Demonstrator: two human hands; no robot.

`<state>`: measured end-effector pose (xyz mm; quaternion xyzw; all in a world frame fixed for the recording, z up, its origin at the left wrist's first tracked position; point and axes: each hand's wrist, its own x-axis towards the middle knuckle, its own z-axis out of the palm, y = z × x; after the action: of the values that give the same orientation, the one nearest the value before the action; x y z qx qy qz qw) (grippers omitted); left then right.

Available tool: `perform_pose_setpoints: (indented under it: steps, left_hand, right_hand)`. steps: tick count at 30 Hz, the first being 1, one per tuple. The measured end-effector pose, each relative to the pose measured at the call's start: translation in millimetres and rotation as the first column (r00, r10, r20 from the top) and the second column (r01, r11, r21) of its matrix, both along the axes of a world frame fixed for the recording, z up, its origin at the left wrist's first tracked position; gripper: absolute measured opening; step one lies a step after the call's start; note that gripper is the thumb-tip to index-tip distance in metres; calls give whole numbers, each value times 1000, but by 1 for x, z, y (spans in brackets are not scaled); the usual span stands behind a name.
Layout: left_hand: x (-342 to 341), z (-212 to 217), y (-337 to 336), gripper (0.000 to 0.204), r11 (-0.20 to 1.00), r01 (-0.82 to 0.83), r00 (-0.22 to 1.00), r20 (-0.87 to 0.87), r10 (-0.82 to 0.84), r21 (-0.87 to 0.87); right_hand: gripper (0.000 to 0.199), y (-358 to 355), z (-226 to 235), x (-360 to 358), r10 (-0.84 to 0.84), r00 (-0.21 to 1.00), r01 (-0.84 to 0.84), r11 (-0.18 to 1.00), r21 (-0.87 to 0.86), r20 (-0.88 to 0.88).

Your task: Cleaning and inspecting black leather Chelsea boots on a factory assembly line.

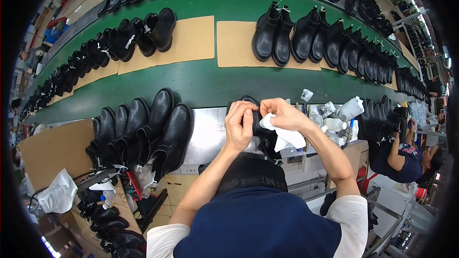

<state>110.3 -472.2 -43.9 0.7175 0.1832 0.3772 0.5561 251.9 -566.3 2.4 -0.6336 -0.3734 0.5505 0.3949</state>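
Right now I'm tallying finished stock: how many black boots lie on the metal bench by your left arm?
5 boots lie side by side on the bench, left of the left hand; more may be hidden behind them.

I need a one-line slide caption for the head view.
Left hand steadies a black boot while right hand holds a white cloth against it.

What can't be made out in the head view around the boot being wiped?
- Black boot: mostly covered by the left hand and right hand; its shape and the wiped spot are hidden.
- White cloth: its upper part is bunched under the right hand.
- Bottles on the bench: too small to identify.
- Far boot rows: bent and blurred at the fisheye rim.
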Motion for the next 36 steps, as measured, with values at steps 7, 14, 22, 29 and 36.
perform_pose_setpoints:
  steps: [7,14,22,29,36]
  left_hand:
    - [0,-1,0,20,999,15,1000,-7,-15,43]
    - [1,-2,-4,23,999,22,1000,-12,-21,33]
    - [-2,-2,-5,21,999,39,999,-7,-39,19]
    - [0,-7,-5,21,999,31,1000,1,-31,9]
    - [-4,-4,-9,19,999,13,1000,-5,-13,35]
  right_hand:
    - [9,-2,0,8,12,995,-14,1000,-12,-102]
    - [12,0,-12,4,-3,1000,1,994,107,22]
    - [8,-1,9,-4,14,986,-15,1000,1,163]
    - [9,-4,6,-2,4,991,-12,998,56,135]
    - [7,-7,-7,-2,39,996,-44,997,58,84]
